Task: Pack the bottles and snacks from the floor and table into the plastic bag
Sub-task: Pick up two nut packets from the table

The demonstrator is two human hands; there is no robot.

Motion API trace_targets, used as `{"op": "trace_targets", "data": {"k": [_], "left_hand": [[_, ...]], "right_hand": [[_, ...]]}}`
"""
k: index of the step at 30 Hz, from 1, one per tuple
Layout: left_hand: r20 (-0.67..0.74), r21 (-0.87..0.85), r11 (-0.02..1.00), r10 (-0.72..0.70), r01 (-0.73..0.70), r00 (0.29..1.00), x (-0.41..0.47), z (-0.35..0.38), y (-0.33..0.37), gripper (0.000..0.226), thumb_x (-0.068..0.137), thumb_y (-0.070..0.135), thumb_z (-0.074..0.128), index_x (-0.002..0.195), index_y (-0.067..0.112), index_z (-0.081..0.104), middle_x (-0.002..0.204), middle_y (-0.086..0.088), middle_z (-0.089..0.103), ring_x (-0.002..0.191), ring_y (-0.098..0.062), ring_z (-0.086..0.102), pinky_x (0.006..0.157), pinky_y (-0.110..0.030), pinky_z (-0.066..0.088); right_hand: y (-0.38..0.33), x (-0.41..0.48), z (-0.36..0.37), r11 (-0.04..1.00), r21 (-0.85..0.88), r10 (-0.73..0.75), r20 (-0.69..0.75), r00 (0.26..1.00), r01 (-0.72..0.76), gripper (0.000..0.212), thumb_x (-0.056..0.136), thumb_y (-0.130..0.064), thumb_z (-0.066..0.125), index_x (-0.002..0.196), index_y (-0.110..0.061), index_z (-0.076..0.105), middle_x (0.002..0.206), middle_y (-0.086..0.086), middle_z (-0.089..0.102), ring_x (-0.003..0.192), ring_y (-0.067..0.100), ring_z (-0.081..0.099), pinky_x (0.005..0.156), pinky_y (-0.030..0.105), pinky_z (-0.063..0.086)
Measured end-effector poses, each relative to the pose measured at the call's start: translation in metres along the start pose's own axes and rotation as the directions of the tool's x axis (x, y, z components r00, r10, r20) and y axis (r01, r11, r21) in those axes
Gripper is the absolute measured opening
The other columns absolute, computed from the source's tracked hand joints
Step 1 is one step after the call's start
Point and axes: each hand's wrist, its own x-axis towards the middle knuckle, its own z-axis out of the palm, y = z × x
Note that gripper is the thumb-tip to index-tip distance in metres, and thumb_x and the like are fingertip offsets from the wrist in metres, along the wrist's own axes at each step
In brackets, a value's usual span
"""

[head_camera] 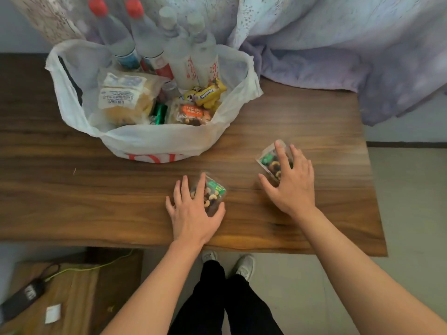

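A white plastic bag (159,141) stands open on the wooden table (96,194). Inside it stand several clear bottles (179,54), two with red caps, beside a bread pack (125,95), a yellow snack pack (210,93) and an orange-labelled nut pack (191,113). Near the table's front edge my left hand (191,211) lies over a small clear pack of mixed nuts (214,192), fingers and thumb curling round it. Further right, my right hand (290,182) covers a second nut pack (269,160), fingers spread over it and thumb at its near side.
A pale floral cloth (338,52) drapes over the table's back right corner. Below the table's front edge at the left stands a low wooden stool (72,293) with a black adapter (21,298) and a green cable. My legs and shoes are on the tiled floor.
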Motion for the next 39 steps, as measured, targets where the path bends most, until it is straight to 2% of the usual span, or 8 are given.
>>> {"op": "trace_targets", "data": {"k": [4, 9, 13, 16, 20, 26, 31, 39], "left_hand": [[-0.050, 0.037, 0.999, 0.021, -0.019, 0.999, -0.002, 0.004, -0.006, 0.087, 0.086, 0.073, 0.044, 0.160, 0.037, 0.017, 0.162, -0.012, 0.028, 0.151, -0.031, 0.020, 0.119, -0.059, 0.023], [-0.079, 0.099, 0.995, 0.042, -0.034, 0.996, 0.001, 0.008, -0.010, 0.085, 0.089, 0.073, 0.049, 0.158, 0.030, 0.027, 0.152, -0.013, 0.038, 0.140, -0.032, 0.033, 0.108, -0.055, 0.036], [-0.072, 0.116, 0.992, 0.068, -0.059, 0.995, 0.004, 0.007, -0.010, 0.085, 0.090, 0.070, 0.053, 0.157, 0.023, 0.032, 0.147, -0.012, 0.044, 0.133, -0.030, 0.039, 0.102, -0.051, 0.043], [-0.064, 0.118, 0.992, 0.058, -0.050, 0.996, 0.005, 0.003, -0.006, 0.082, 0.091, 0.065, 0.055, 0.156, 0.019, 0.035, 0.144, -0.013, 0.046, 0.129, -0.031, 0.042, 0.099, -0.050, 0.046], [-0.060, 0.075, 0.997, 0.007, -0.002, 0.998, 0.010, -0.001, 0.000, 0.076, 0.092, 0.056, 0.060, 0.154, 0.019, 0.037, 0.140, -0.013, 0.049, 0.126, -0.031, 0.045, 0.095, -0.048, 0.048], [-0.051, 0.031, 0.999, -0.026, 0.028, 0.998, 0.013, -0.009, 0.000, 0.074, 0.091, 0.057, 0.061, 0.153, 0.023, 0.038, 0.141, -0.009, 0.049, 0.127, -0.027, 0.045, 0.098, -0.047, 0.047], [-0.126, -0.005, 1.000, -0.027, 0.026, 0.992, 0.010, -0.035, 0.004, 0.076, 0.089, 0.058, 0.064, 0.152, 0.022, 0.041, 0.138, -0.009, 0.051, 0.125, -0.028, 0.047, 0.097, -0.048, 0.047], [-0.230, -0.055, 0.998, -0.029, 0.017, 0.973, 0.009, -0.105, 0.021, 0.079, 0.087, 0.061, 0.065, 0.151, 0.021, 0.044, 0.135, -0.008, 0.054, 0.124, -0.027, 0.050, 0.098, -0.046, 0.048]], "right_hand": [[0.002, 0.001, 0.008, 1.000, -0.029, -0.006, 0.024, 1.000, 0.007, 0.090, 0.089, -0.066, 0.057, 0.162, -0.036, 0.013, 0.165, 0.015, 0.024, 0.153, 0.034, 0.021, 0.124, 0.055, 0.017], [0.008, 0.003, 0.013, 0.997, -0.068, 0.039, 0.023, 0.999, -0.037, 0.085, 0.091, -0.061, 0.058, 0.161, -0.035, 0.019, 0.164, 0.017, 0.027, 0.151, 0.035, 0.025, 0.118, 0.052, 0.025], [0.008, 0.008, 0.016, 0.998, -0.055, 0.032, -0.024, 0.999, -0.033, 0.068, 0.094, -0.048, 0.062, 0.155, -0.029, 0.039, 0.155, 0.019, 0.040, 0.145, 0.038, 0.035, 0.113, 0.055, 0.033], [0.006, 0.012, 0.016, 0.998, -0.040, 0.036, -0.043, 0.998, -0.038, 0.063, 0.090, -0.041, 0.069, 0.148, -0.025, 0.050, 0.145, 0.020, 0.049, 0.134, 0.038, 0.044, 0.103, 0.055, 0.040], [0.002, 0.015, 0.011, 0.993, 0.060, 0.100, -0.033, 0.994, -0.098, 0.061, 0.083, -0.035, 0.077, 0.140, -0.027, 0.059, 0.136, 0.016, 0.056, 0.125, 0.037, 0.048, 0.097, 0.053, 0.041], [-0.002, 0.012, 0.004, 0.990, 0.083, 0.117, -0.009, 0.993, -0.116, 0.058, 0.080, -0.037, 0.077, 0.136, -0.027, 0.063, 0.127, 0.011, 0.061, 0.119, 0.032, 0.050, 0.096, 0.050, 0.042], [-0.020, 0.008, -0.017, 0.988, 0.115, 0.118, -0.087, 0.989, -0.107, 0.056, 0.080, -0.036, 0.078, 0.133, -0.026, 0.064, 0.123, 0.011, 0.063, 0.114, 0.031, 0.053, 0.092, 0.047, 0.045], [-0.063, 0.011, -0.081, 0.974, 0.208, 0.118, -0.129, 0.985, -0.090, 0.054, 0.082, -0.036, 0.078, 0.133, -0.029, 0.062, 0.125, 0.008, 0.061, 0.116, 0.027, 0.050, 0.092, 0.046, 0.053]]}}
